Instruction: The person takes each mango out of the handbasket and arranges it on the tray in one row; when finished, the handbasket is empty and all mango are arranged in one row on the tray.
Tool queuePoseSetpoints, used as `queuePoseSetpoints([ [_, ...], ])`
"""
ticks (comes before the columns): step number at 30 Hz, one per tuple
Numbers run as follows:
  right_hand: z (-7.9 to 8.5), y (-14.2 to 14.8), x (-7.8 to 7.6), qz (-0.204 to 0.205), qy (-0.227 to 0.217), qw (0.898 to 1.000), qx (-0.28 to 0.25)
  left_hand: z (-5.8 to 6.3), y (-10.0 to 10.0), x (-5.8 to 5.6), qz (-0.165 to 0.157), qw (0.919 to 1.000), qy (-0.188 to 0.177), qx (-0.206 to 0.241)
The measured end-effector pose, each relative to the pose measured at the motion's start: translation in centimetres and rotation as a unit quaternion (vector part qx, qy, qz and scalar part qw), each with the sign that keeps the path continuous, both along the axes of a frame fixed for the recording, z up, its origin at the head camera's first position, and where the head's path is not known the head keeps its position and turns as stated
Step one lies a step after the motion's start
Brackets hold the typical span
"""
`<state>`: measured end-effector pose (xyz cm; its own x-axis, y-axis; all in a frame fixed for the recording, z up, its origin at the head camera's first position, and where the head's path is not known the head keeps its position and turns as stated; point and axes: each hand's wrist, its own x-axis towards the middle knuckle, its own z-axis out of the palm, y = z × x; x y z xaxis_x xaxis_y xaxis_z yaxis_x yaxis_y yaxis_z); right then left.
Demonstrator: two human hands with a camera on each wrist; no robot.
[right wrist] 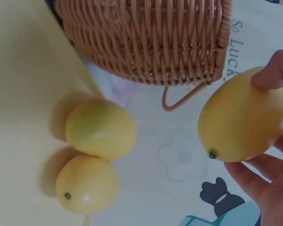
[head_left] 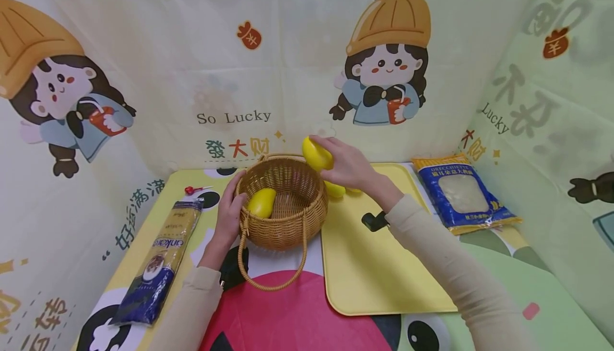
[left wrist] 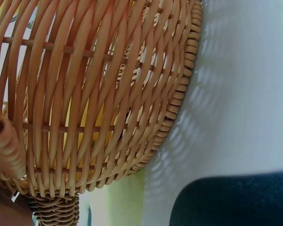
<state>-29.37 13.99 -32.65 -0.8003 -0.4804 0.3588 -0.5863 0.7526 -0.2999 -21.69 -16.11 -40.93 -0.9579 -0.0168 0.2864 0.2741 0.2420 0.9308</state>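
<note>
A wicker basket (head_left: 283,240) stands with its looped handle hanging down in front. My left hand (head_left: 229,215) grips its left side by the rim. One yellow mango (head_left: 261,203) lies inside, against the left wall. Above the basket's right rim, my right hand (head_left: 352,164) holds another yellow mango (head_left: 314,154) between thumb and fingers. In the right wrist view this held mango (right wrist: 243,117) shows a small green stem end. Two more mangoes, one with a greenish patch (right wrist: 101,129) and one plain yellow (right wrist: 87,183), lie side by side at the tray's far edge.
The yellow tray (head_left: 384,282) lies right of the basket. Beyond it on the right is a blue and orange pasta bag (head_left: 462,194). On the left lie a long pasta packet (head_left: 160,266) and a small red-handled item (head_left: 194,189). Printed cloth walls (head_left: 297,74) enclose the table.
</note>
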Motion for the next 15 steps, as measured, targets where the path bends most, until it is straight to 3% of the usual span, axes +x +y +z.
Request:
queuePoseSetpoints([
  [15, -2.1, 3.5, -1.3, -0.049, -0.054, 0.997, 0.032, 0.1, 0.0, 0.2, 0.004, 1.0000, 0.005, -0.003],
])
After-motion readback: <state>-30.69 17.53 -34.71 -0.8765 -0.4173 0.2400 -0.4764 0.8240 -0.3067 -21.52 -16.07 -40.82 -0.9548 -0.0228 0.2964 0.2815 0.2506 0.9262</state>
